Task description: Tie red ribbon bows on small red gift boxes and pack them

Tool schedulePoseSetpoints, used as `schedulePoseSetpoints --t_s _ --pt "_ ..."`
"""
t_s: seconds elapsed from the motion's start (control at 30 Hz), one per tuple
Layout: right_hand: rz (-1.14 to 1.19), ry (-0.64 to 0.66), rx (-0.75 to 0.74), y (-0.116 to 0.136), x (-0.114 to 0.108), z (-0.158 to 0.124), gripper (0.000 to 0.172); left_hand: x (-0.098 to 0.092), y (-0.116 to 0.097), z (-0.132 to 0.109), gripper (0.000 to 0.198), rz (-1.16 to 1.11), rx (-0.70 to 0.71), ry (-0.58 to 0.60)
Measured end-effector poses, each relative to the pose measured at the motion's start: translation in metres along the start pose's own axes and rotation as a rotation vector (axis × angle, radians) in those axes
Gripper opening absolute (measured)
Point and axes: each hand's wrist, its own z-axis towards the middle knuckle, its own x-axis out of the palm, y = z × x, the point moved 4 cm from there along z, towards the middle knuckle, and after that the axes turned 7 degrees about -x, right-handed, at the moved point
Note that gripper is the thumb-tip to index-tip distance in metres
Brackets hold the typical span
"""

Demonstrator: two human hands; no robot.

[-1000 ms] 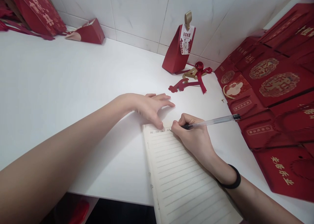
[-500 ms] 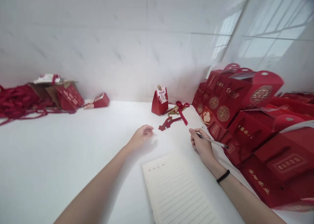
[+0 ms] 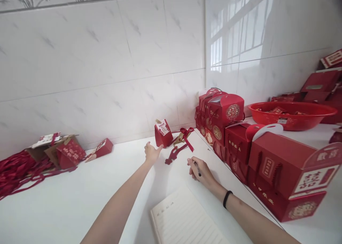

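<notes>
My left hand (image 3: pixel 151 153) is beside a small red gift box (image 3: pixel 162 138) with a white printed tag. Its thumb is spread apart from its fingers, close to the lower front of the box, and nothing shows in the grasp; I cannot tell whether it touches the box. My right hand (image 3: pixel 203 171) is closed around a pen (image 3: pixel 198 169) above the white table. Between the hands lies a dark red cut-out piece (image 3: pixel 171 156). A red ribbon bow (image 3: pixel 186 131) with gold-coloured pieces lies behind it. An open lined notebook (image 3: pixel 184 215) lies nearest to me.
Stacked red gift boxes (image 3: pixel 280 162) with rope handles line the right side. Behind them stands a red plastic basin (image 3: pixel 299 121) holding small packets. At left are a heap of red ribbon (image 3: pixel 16 172) and a red box on its side (image 3: pixel 105 149). A tiled wall (image 3: pixel 107 65) closes the back.
The view has tilted up and turned right, bringing the basin into sight. My left hand has moved forward to the small gift box, its thumb now spread. My right hand still holds the pen.
</notes>
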Motion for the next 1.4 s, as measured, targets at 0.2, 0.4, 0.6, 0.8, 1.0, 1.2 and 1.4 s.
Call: schedulePoseSetpoints --t_s 0.2,0.4,0.6,0.8,1.0,1.2,1.4 --pt "0.040 0.011 0.041 -0.011 0.005 0.007 0.030 0.003 -0.059 0.053 0.059 -0.016 0.026 -0.080" --pt "-0.029 0.044 0.003 -0.008 0.006 0.008 0.028 0.004 -0.075 0.073 0.009 -0.057 0.064 -0.066" --pt "-0.247 0.249 -0.151 0.005 0.007 -0.007 0.038 -0.029 -0.080 0.054 0.008 -0.169 0.201 -0.144" --pt "-0.392 0.577 -0.233 0.008 0.020 -0.020 0.070 -0.076 -0.079 -0.005 0.007 -0.351 0.358 -0.218" --pt "-0.280 0.195 -0.160 0.001 -0.006 0.002 0.029 -0.088 -0.055 -0.097 0.006 -0.586 0.511 -0.293" --pt "-0.069 -0.225 -0.303 0.029 -0.037 0.001 0.029 -0.058 -0.014 -0.138 0.012 -0.534 0.502 0.015" --pt "-0.184 -0.067 -0.770 0.102 -0.014 -0.020 0.017 -0.055 -0.009 -0.143 0.009 -0.565 0.513 0.071"
